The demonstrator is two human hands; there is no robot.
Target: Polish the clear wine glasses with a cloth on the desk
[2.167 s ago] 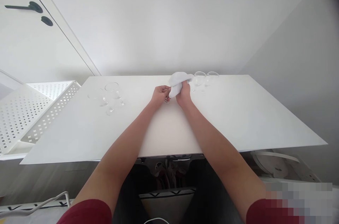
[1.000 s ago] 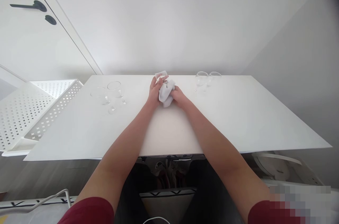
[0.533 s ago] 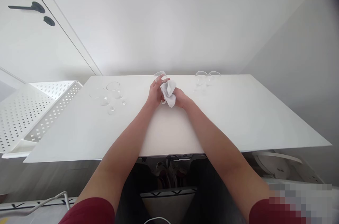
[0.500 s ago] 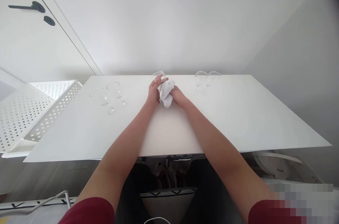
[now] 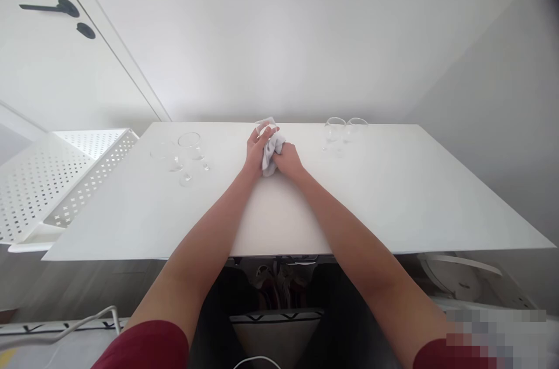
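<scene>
Near the far edge of the white table (image 5: pixel 371 200), my left hand (image 5: pixel 257 149) is wrapped round a clear wine glass (image 5: pixel 265 124). Its bowl tilts away from me above my fingers, and its lower part is hidden. A crumpled whitish cloth (image 5: pixel 271 151) is bunched between both hands, over the hidden part of the glass. My right hand (image 5: pixel 289 160) is closed on that cloth from the right, fingers curled into it. The two hands almost touch.
At the table's left stand several clear stemmed glasses (image 5: pixel 189 141). Two more glasses (image 5: pixel 335 130) stand side by side at the back right. A white perforated rack (image 5: pixel 94 183) adjoins the left edge. The wall (image 5: pixel 279 37) rises right behind the table.
My right hand has turned and closed more tightly over the cloth, which now looks more bunched. My left hand keeps hold of the glass. The view has shifted slightly.
</scene>
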